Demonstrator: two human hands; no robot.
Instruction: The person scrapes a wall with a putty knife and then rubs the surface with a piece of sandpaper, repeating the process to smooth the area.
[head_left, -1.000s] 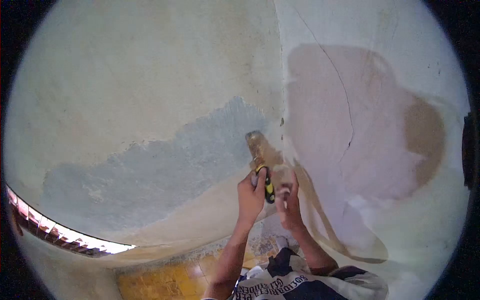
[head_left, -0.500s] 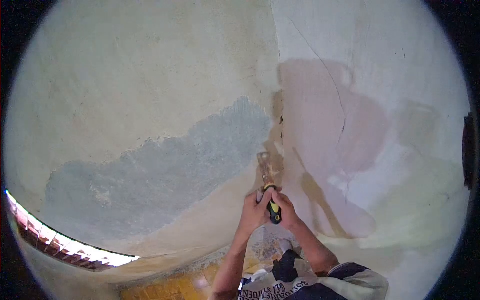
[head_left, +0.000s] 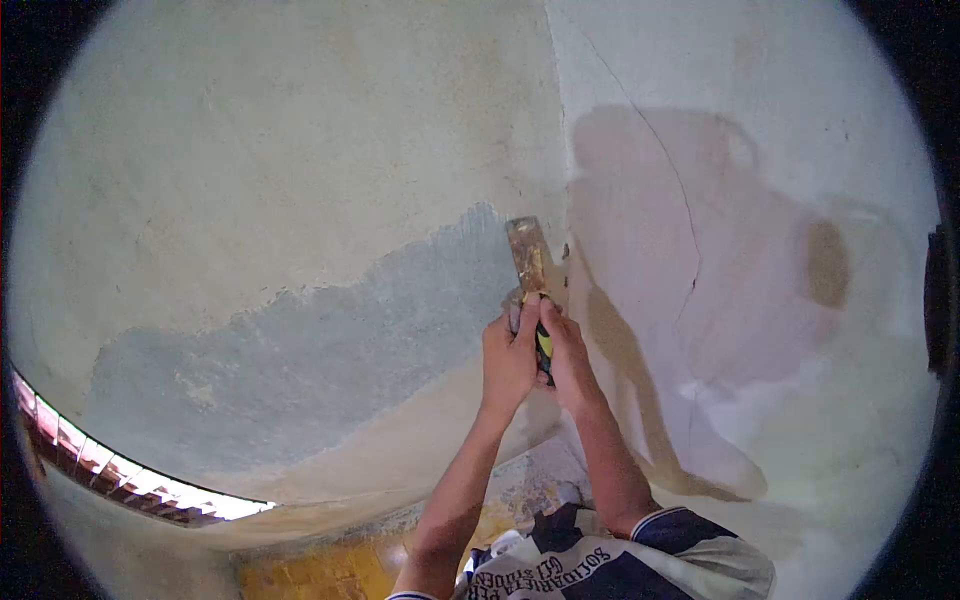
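A scraper with a rusty, stained blade and a black and yellow handle points up the wall. Its blade lies at the right end of the grey-blue bare patch, just left of the wall corner. My left hand and my right hand are both wrapped round the handle, thumbs side by side near the blade's base. Whether the blade edge touches the wall cannot be made out.
A cracked, pale wall with shadows stands right of the corner. At the lower left is a bright barred opening. Yellow-brown floor tiles show below, beside my patterned shirt.
Both hands have moved the scraper up the wall, its blade rising to the upper right end of the bare patch. My forearms are stretched further upward.
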